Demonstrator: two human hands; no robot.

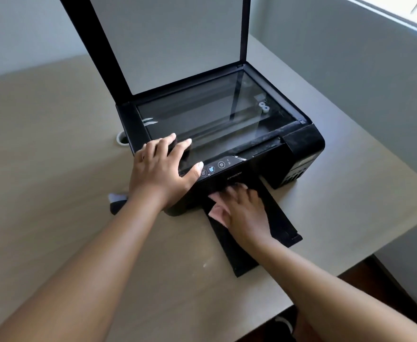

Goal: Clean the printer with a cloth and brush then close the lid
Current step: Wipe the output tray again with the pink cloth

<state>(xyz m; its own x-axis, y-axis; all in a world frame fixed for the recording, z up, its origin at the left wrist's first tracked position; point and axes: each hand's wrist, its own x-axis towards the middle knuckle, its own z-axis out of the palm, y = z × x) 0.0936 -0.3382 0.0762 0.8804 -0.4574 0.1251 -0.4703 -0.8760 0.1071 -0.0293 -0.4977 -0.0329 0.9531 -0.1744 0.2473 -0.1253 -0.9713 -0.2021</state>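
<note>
Beige table (54,144): printer (301,144) centre, lid (177,45) upright. L hand (160,171) spread flat on glass (214,112) corner; R hand (244,211), fingers straight, presses pink cloth (216,213) on output tray (283,225). Lid prob. light, stiff: hold its free edge.

Soft daylight comes from the window (399,13) beyond the tabletop's (54,149) far right corner; its pane is blown out to white. The scene is evenly and fairly brightly lit, with only a faint, diffuse shadow along the printer's (298,154) near side. The glass (214,114) mirrors the lid (165,40) and carries two pale glare streaks by its left edge. The right hand (242,208) looks slightly smeared by motion. Wide-angle bending leans the lid and curves the tabletop's edges.
</note>
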